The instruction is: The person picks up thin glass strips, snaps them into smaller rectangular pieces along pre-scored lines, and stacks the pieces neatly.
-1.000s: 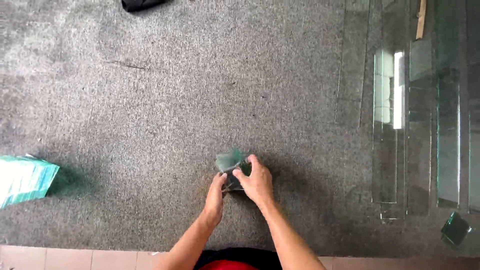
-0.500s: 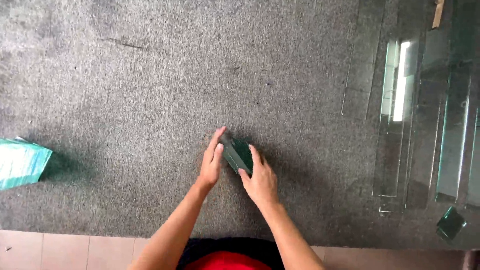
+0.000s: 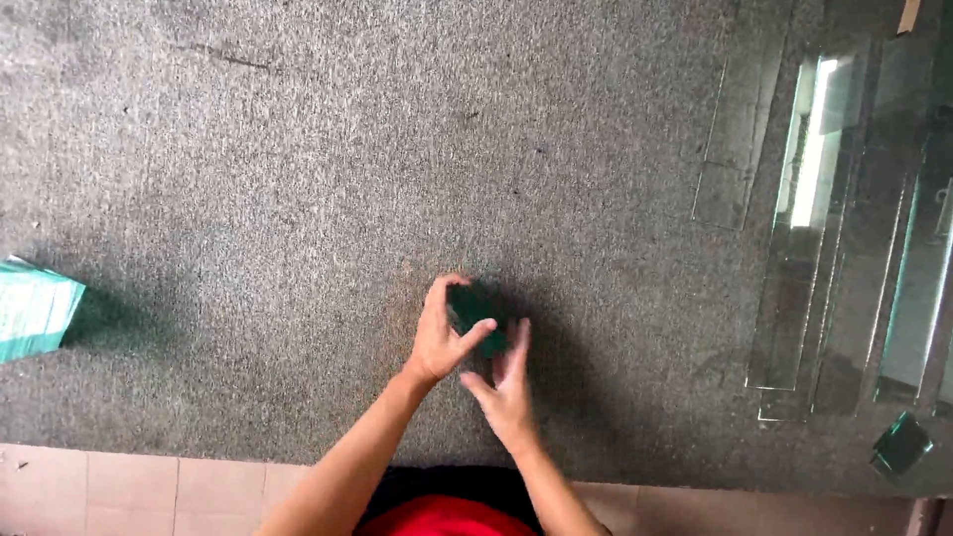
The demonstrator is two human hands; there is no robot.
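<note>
- Left hand (image 3: 438,339): the fingers curl over the top and left edge of a small dark green glass piece (image 3: 475,308), with the thumb laid across its lower face; the fingers are closed on it in a grasp.
- Right hand (image 3: 506,395): the fingers are nearly straight and loosely spread, pointing up at the lower right corner of the glass piece; whether they touch it or only stand just beside it cannot be told.
- Glass piece: held between the two hands, just above the grey carpeted table (image 3: 298,179).
- Teal box (image 3: 36,309): a rectangular package, pale green with white, lying well to the left of the left fingers at the edge of view.
- Long glass strips (image 3: 809,218): clear, green-edged, laid side by side lengthwise well to the right of the right fingers.
- Small green glass offcut (image 3: 900,443): lies right of and below the right fingers, near the ends of the strips.
- Arms: both forearms are bare and rise from the lower edge, converging toward the glass piece; a red garment (image 3: 447,518) shows between them.
</note>
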